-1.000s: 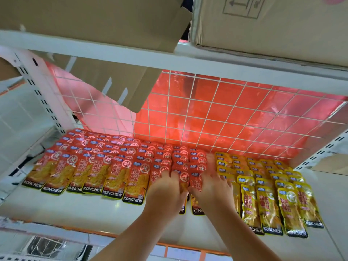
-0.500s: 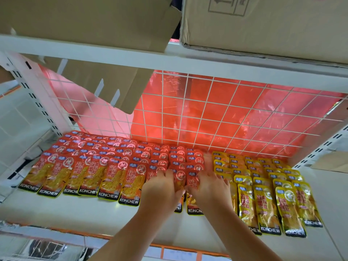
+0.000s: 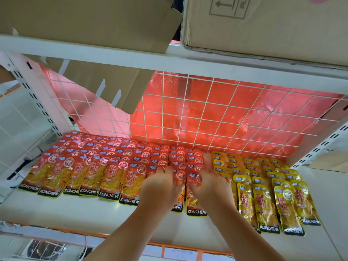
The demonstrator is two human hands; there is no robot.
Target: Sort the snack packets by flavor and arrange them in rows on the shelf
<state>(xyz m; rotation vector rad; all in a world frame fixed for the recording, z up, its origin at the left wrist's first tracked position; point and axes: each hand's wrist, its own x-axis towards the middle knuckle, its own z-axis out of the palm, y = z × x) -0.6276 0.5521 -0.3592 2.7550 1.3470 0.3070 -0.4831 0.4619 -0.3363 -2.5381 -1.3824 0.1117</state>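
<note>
Still both hands [image 3: 188, 189] on red packets [image 3: 180, 166]

A white shelf [image 3: 79, 211] carries overlapping rows of snack packets lying flat. Red packets [image 3: 98, 166] fill it from nine o'clock to the middle; yellow packets [image 3: 269, 185] lie toward three o'clock, just beside them. The front strip toward six o'clock is bare. A white wire grid [image 3: 216, 117] backs it at twelve o'clock.

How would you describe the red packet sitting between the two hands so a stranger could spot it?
Find the white shelf with red packets left and yellow packets right. Between the hands, the red packet ends the red block, beside the yellow ones. Its KONCHEW label sits nearer the front edge than the other red packets'.
</note>
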